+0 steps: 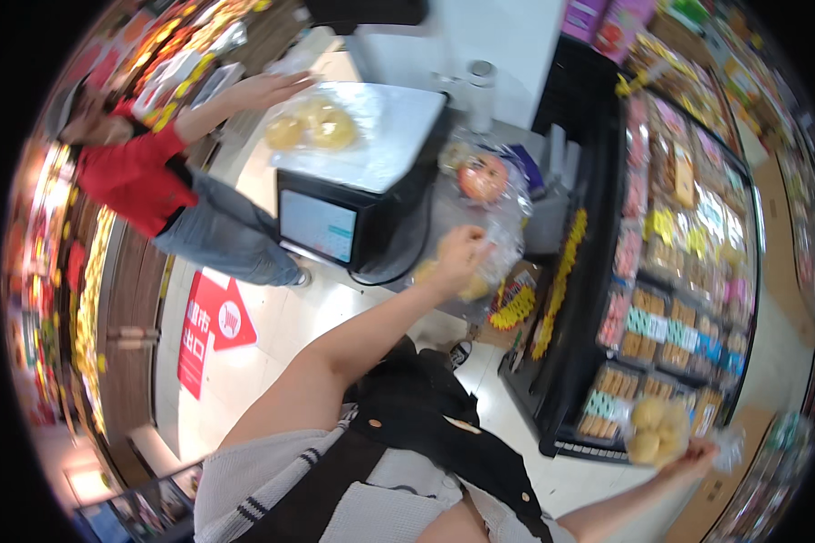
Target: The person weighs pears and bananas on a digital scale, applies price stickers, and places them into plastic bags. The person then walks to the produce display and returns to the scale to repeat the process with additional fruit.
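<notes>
My left hand [458,261], fingers curled, grips the film of a clear plastic bag [506,248] on the grey counter. Round yellow produce [475,288] shows beside and below this hand. Out to the lower right, my right hand [696,458] holds the gathered neck of a clear bag of round yellow produce [655,431], raised in front of a display case. A digital scale [394,129] with a lit screen [318,225] bears another bag of yellow produce [319,125]. Just beyond my left hand lies a bagged orange-red fruit [482,176].
A person in a red top [132,170] stands left of the scale, one hand [272,89] over its edge. A black cable [407,271] loops along the counter. A white bottle [481,95] stands behind. The refrigerated case [686,271] holds packaged foods; a floor sign [214,326] bears writing.
</notes>
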Demonstrator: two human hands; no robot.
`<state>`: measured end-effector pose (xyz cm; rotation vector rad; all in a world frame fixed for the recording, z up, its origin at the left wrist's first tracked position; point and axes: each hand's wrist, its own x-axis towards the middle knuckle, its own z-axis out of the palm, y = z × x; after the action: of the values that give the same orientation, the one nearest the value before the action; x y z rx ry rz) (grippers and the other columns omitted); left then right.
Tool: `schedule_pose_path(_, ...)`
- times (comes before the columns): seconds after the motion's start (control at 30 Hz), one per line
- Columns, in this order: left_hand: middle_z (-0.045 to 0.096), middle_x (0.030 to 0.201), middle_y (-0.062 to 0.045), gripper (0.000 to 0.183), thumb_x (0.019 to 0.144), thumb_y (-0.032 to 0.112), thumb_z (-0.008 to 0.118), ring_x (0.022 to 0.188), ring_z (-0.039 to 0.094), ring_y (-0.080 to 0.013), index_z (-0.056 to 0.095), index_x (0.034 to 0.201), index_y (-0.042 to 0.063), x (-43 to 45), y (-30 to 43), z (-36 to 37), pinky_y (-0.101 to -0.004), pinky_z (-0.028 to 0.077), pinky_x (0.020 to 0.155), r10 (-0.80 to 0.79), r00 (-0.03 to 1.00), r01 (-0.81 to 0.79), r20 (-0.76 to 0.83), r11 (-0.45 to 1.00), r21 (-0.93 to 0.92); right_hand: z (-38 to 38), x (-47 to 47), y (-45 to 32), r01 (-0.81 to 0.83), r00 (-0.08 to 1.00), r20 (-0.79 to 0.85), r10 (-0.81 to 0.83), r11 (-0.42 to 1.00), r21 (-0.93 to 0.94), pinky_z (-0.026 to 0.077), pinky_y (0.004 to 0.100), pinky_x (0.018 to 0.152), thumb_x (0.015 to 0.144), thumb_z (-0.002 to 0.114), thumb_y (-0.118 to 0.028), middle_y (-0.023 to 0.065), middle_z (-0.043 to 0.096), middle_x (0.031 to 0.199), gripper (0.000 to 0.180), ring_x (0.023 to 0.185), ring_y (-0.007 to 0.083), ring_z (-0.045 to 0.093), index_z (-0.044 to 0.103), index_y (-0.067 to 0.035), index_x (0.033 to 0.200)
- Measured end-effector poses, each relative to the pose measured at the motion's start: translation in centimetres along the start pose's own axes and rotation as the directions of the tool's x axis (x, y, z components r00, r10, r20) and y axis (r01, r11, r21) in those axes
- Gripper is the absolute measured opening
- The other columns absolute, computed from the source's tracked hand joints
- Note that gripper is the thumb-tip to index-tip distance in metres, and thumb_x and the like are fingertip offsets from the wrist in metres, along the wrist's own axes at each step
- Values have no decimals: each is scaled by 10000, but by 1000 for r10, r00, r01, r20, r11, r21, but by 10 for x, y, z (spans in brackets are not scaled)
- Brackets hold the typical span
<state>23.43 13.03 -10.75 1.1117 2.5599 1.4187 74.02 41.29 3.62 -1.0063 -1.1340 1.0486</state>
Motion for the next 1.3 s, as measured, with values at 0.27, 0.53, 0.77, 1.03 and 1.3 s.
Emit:
schedule_pose_path(0.27, 553, 687, -213, 523, 1025, 429, 395, 636, 524, -323, 579, 850, -28, -38, 42, -75, -426, 447, 645, -275, 943, 331, 186, 829, -451, 106, -76, -130, 108, 765, 576, -288, 939, 326, 301, 288, 413, 973, 560, -322, -2, 406, 578, 397, 428, 105, 307, 407, -119, 668)
schedule_pose_path(0.53, 476, 649, -117, 566, 1034, 467, 365, 632, 461, -195, 546, 818, -23, -214, 83, -346, -361, 416, 617, -315, 947, 222, -67, 789, -573, 235, -233, -138, -407, 221, 969, -114, 892, 197, 265, 307, 491, 981, 543, -262, 3, 331, 582, 393, 495, 140, 280, 365, -119, 662)
schedule_pose_path(0.77, 542, 697, -154, 452, 1041, 359, 384, 634, 517, -216, 575, 889, -21, -452, 46, -486, -362, 452, 642, -517, 784, 401, -345, 845, -355, 350, -502, -154, -426, -393, 919, -40, 893, -144, 267, 262, 457, 1030, 447, -348, -46, 237, 534, 414, 464, 86, 236, 369, -130, 686)
schedule_pose_path(1.03, 616, 753, -37, 411, 1027, 321, 438, 679, 540, -114, 654, 962, -23, -688, -4, -679, -294, 444, 633, -495, 73, 499, -866, 770, -398, 398, -839, -187, -452, -538, 841, -49, 860, -239, 291, 269, 425, 1027, 469, -303, -45, 313, 507, 396, 415, 84, 276, 436, -103, 687)
schedule_pose_path(1.3, 567, 708, 17, 433, 1018, 358, 473, 648, 491, -69, 669, 893, -8, -844, -74, -838, -246, 386, 577, -373, -461, 431, -805, 699, -570, 464, -1151, -227, -382, -789, 605, -107, 856, -348, 333, 281, 453, 999, 526, -300, -31, 351, 520, 378, 435, 87, 299, 501, -57, 710)
